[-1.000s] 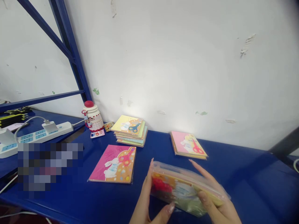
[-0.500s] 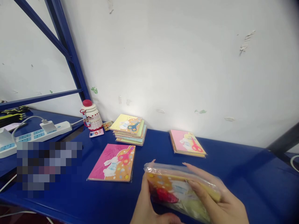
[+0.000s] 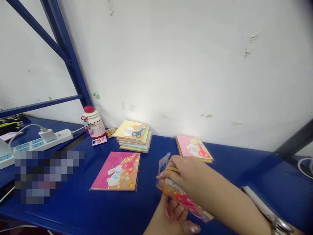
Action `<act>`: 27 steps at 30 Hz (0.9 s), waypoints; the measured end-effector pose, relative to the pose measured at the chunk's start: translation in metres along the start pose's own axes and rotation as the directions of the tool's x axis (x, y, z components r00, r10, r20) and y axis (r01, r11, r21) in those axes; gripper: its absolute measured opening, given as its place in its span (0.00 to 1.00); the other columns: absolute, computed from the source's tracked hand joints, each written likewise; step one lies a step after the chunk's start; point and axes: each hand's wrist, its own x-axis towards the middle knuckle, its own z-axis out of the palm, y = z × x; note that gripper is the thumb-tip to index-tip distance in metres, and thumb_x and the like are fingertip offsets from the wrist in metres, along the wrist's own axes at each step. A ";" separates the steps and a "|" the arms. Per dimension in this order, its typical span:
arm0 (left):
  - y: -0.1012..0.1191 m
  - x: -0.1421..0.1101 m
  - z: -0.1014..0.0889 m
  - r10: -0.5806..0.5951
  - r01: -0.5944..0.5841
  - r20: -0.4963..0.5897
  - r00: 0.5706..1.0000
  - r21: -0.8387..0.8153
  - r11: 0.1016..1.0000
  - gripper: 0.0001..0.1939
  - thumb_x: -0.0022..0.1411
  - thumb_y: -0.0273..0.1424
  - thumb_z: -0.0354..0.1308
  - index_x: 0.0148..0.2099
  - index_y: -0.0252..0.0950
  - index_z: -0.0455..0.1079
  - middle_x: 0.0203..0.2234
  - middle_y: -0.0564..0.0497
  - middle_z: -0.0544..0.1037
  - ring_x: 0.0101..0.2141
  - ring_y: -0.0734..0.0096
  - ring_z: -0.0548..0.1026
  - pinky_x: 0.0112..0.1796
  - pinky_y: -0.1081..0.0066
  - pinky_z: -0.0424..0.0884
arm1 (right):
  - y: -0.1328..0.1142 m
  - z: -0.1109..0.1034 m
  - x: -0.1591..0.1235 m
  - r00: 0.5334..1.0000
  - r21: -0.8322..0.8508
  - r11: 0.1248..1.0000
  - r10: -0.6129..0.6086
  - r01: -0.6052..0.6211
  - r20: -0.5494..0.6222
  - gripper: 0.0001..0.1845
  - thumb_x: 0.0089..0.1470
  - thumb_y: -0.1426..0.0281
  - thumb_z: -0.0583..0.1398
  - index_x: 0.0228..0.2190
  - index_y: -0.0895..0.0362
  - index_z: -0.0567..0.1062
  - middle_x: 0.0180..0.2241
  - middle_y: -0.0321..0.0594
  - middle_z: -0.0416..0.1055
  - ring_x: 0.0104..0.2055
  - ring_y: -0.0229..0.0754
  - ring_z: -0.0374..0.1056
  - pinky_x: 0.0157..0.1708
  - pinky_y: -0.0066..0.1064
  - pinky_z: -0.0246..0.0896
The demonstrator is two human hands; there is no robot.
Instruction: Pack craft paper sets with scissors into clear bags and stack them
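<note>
So, L hand [image 3: 171, 219] holds the bag [image 3: 187, 201] from below & R hand [image 3: 184, 169] pinches its top end, rt of the dark pink book [image 3: 116, 172]. Book pile [image 3: 132, 132] sits behind that book.

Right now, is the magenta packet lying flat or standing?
Flat. The magenta packet rests on the blue table, its whole front facing up.

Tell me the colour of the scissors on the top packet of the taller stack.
Blue; those scissors show best in the head view.
</note>
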 end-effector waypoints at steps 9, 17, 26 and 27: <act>0.006 -0.002 0.013 -0.009 0.008 0.015 1.000 0.030 1.000 0.38 0.27 0.28 0.77 0.43 0.39 0.64 0.41 0.46 0.78 0.45 0.54 0.75 0.46 0.63 0.68 | -0.011 -0.022 0.020 0.986 -0.427 0.895 -0.066 0.127 0.154 0.19 0.46 0.83 0.62 0.39 0.52 0.78 0.24 0.36 0.72 0.22 0.39 0.67 0.16 0.28 0.46; 0.016 -0.010 0.023 0.199 -0.186 -0.127 0.972 0.110 0.976 0.49 0.21 0.21 0.76 0.49 0.42 0.60 0.43 0.46 0.77 0.45 0.52 0.75 0.44 0.61 0.71 | 0.001 -0.013 0.014 0.969 -0.246 0.949 -0.226 0.196 -0.102 0.15 0.49 0.76 0.61 0.39 0.49 0.78 0.24 0.35 0.72 0.22 0.37 0.64 0.16 0.26 0.48; 0.069 -0.032 0.016 0.472 -0.268 -0.342 0.813 0.500 0.824 0.22 0.35 0.27 0.73 0.36 0.34 0.72 0.31 0.48 0.82 0.33 0.59 0.79 0.36 0.65 0.75 | 0.041 0.040 -0.036 0.862 0.679 0.731 0.389 -0.074 -0.325 0.16 0.52 0.57 0.59 0.22 0.54 0.78 0.21 0.34 0.74 0.23 0.38 0.70 0.22 0.22 0.65; 0.070 -0.033 0.014 0.435 -0.234 -0.312 0.844 0.517 0.824 0.20 0.34 0.26 0.73 0.34 0.33 0.74 0.30 0.48 0.82 0.32 0.59 0.79 0.36 0.67 0.75 | 0.046 0.051 -0.045 0.841 0.701 0.710 0.420 -0.070 -0.342 0.17 0.51 0.56 0.60 0.22 0.54 0.78 0.21 0.35 0.75 0.22 0.39 0.70 0.21 0.22 0.65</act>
